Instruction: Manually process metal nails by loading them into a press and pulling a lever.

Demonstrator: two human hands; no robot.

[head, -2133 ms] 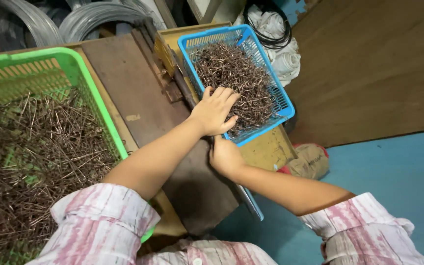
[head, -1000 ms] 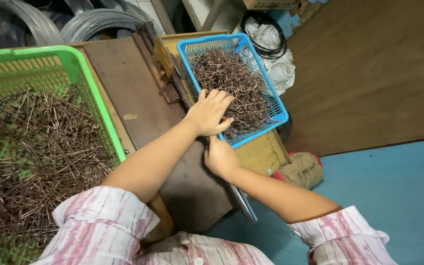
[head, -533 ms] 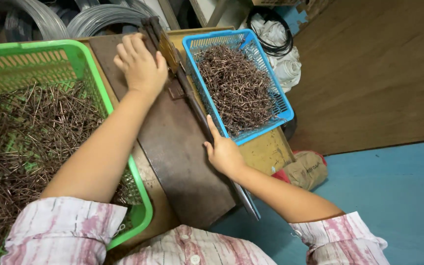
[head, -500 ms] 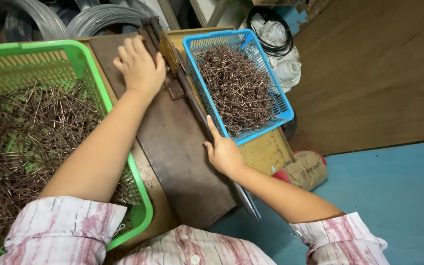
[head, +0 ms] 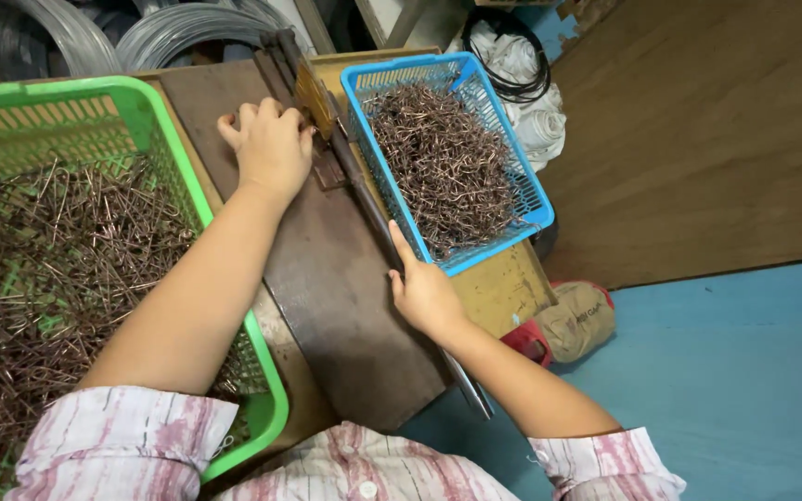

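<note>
The green basket [head: 155, 139] runs off the left edge; the left hand [head: 269, 148] hides whatever it presses.

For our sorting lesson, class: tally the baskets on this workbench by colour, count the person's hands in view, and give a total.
Green basket of straight wire pieces: 1
Blue basket of bent wire pieces: 1
Hands: 2, left hand by the bench tool, right hand on the long lever
Total: 4
</note>
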